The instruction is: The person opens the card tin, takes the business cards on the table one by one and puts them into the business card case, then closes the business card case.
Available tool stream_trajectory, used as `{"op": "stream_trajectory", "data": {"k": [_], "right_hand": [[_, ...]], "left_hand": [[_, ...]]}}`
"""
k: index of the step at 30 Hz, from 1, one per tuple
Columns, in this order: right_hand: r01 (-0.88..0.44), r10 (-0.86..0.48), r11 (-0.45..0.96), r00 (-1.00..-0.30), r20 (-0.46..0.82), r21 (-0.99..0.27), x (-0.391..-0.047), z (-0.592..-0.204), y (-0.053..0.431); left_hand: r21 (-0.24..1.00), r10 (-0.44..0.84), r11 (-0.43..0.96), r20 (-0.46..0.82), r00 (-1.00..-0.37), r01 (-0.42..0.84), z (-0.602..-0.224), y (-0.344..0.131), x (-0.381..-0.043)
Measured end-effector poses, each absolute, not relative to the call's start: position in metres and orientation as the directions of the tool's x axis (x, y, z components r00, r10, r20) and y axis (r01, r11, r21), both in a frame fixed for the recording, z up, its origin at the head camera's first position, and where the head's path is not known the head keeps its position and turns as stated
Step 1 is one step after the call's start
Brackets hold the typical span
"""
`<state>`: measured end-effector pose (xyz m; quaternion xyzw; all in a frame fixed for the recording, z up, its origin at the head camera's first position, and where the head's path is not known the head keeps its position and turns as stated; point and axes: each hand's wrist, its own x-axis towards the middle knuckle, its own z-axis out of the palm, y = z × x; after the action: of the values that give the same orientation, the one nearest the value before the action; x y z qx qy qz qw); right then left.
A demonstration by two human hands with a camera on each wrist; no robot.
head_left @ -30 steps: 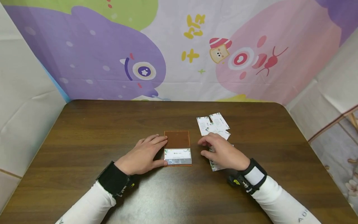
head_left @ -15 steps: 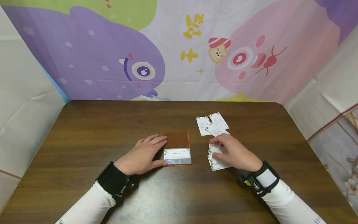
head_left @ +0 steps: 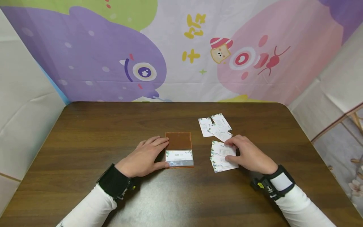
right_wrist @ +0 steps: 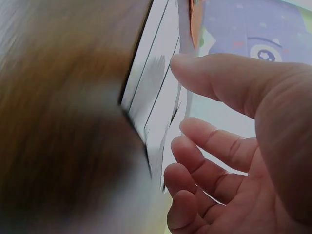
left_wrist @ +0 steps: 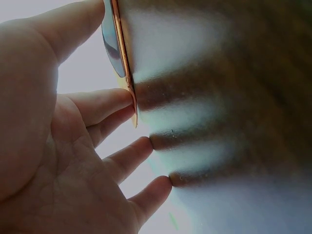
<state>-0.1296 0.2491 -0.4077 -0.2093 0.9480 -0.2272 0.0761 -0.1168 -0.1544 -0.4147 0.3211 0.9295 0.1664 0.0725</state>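
Cloth point(head_left: 25, 104), off-white and softly creased, at far left. Left sleeve point(head_left: 88, 206): white, smooth, close-fitting; black strap point(head_left: 112, 181) round the wrist, fabric-like. Left hand point(head_left: 143, 157) spread wide and flat, gripping nothing; finger and thumb tips meet the left edge of the holder point(head_left: 178, 141). Left wrist view: two lower fingertips down on the table point(head_left: 85, 151), each casting a dark streak across the glossy surface. Table brown, wood-grained, rounded at the far corners, with a pale sheen at the near middle.

Holder: a thin upright rectangle lying flat at mid-table, between the hands. Matte brown panel above, orange-brown rim; pocket point(head_left: 179, 163) below, a translucent grey-blue band. One white card point(head_left: 179, 154) seen in it, lying crosswise, its lower part behind the band, leaf sprigs and small dark print on its face. Print too small to read.

Right of that, loose cards in two clusters. Far cluster point(head_left: 211, 128): three, overlapping at odd angles. Near cluster point(head_left: 221, 162): at least two, fanned, edges straight and thin, green leaf pattern along the left ends.

Right hand point(head_left: 252, 156) at the near cluster's right edge, fingers loosely bent, thumb well apart from them; thumb tip over the lower card. Firm contact: cannot tell.
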Motion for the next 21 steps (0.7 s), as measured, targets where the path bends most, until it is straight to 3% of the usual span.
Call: {"op": "stream_trajectory", "data": {"k": [21], "right_hand": [[-0.302, -0.376, 0.845, -0.922, -0.089, -0.441, -0.132, -0.411, 0.266]], "left_hand": [[0.351, 0.626, 0.736, -0.027, -0.78, 0.579, -0.415, -0.155, -0.116]]}}
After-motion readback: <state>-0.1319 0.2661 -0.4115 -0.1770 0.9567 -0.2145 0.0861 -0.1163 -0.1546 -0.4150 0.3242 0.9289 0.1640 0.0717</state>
